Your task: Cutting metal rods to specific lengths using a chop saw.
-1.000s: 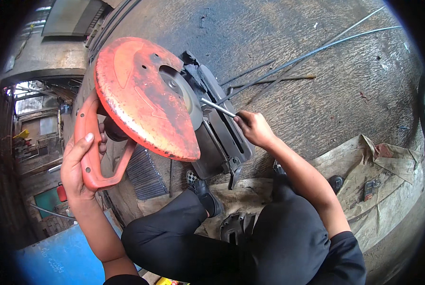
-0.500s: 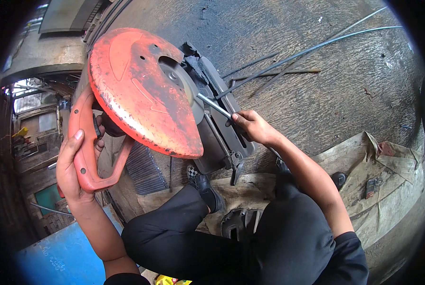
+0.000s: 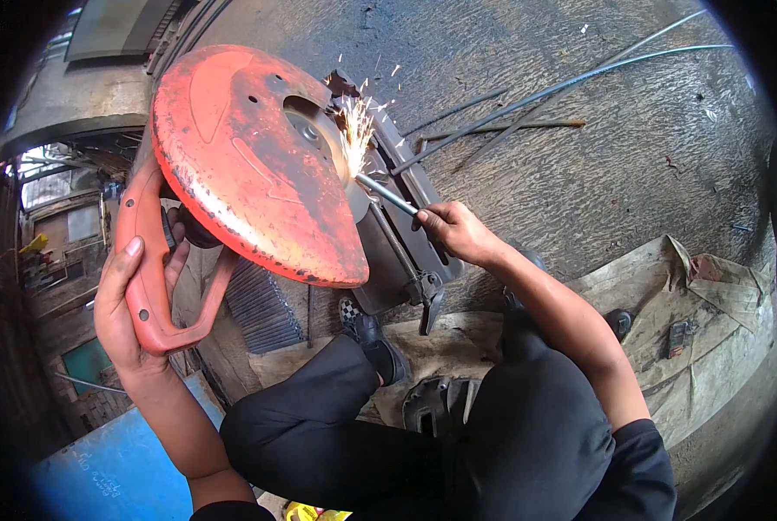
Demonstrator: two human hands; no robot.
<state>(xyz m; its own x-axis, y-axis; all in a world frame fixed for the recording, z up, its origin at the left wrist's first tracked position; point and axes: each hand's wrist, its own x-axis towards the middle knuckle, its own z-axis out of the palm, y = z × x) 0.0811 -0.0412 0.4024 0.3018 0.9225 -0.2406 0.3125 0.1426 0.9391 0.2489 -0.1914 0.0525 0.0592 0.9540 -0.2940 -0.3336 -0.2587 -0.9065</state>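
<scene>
The red-guarded saw point(image 3: 249, 174) appears slightly farther left, and sparks point(image 3: 354, 126) now spray upward. At left, the left grip point(image 3: 119, 306) is wrapped around the saw's handle point(image 3: 154, 326). Right of the guard, the metal rod point(image 3: 386, 193) points its far end up-left at the disc (right where the sparks start), its long axis slanting down-right into the right grip point(image 3: 459, 233), clamped on it.

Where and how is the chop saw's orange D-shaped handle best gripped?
By the long outer bar of the handle, probably coming from the left, as the left hand does: the open loop leaves room to wrap around it, and that bar lies away from the bright sparks.
</scene>
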